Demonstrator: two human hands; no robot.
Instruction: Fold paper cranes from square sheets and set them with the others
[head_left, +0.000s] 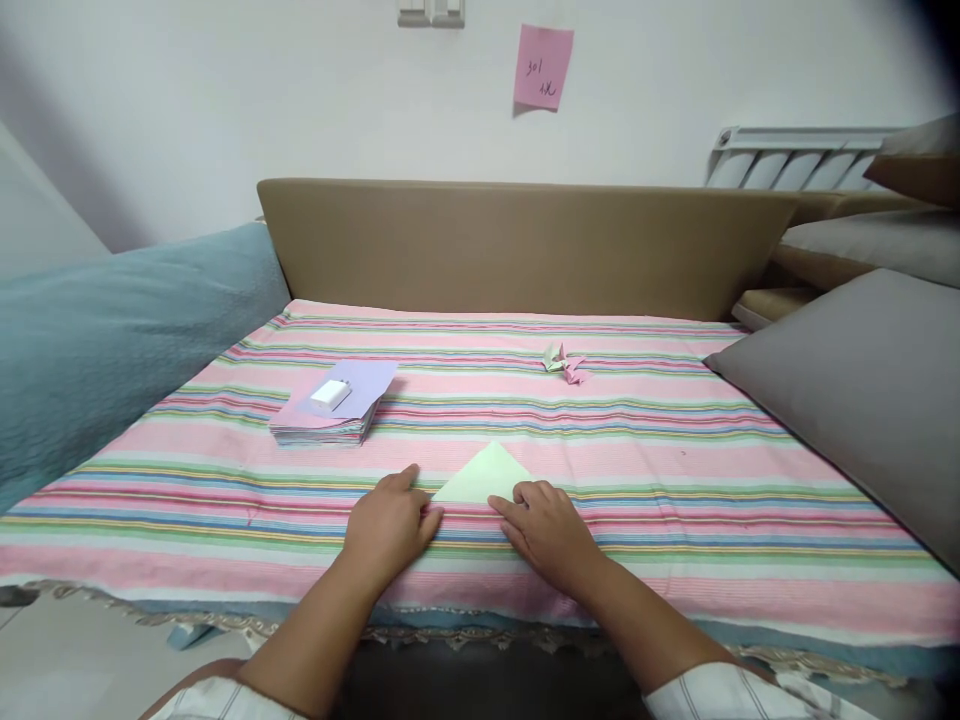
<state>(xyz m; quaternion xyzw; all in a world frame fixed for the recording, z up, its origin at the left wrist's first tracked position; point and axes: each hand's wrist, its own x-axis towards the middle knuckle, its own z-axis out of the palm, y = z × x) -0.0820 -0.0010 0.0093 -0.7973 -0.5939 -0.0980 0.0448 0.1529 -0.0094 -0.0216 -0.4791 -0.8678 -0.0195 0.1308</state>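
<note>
The left hand (386, 525) is loosely open, palm down, its thumb and fingers apart, with fingertips at the left corner of a pale green paper triangle (484, 478). The right hand (551, 530) lies over the triangle's right corner, fingers partly bent and thumb reaching in along the near edge, touching the paper rather than gripping it. The triangle lies flat between the two hands on a striped cloth (637, 450), its peak pointing away from them. Beyond the left hand and to its left is a paper stack (319, 436); a lilac sheet (379, 373) lies askew on top, bearing a small white block (330, 395). Well beyond the right hand sit two small folded paper pieces, one green (553, 358) and one pink (574, 372), close together.
</note>
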